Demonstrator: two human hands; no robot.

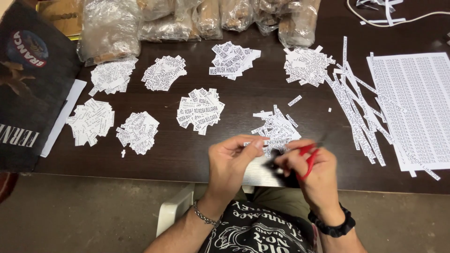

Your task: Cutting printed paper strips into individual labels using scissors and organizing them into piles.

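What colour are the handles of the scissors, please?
Red, seen in the head view: scissors in the right hand.

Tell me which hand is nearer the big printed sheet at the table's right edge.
Right. The right hand, holding red-handled scissors, lies closer to the printed sheet; the left hand sits farther off, across from it, pinching a paper strip.

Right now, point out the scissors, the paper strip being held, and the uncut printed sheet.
scissors [308, 161], head view, on the red handle in the right hand.
paper strip [257, 143], head view, near the left fingers.
printed sheet [417, 107], head view, on its middle.
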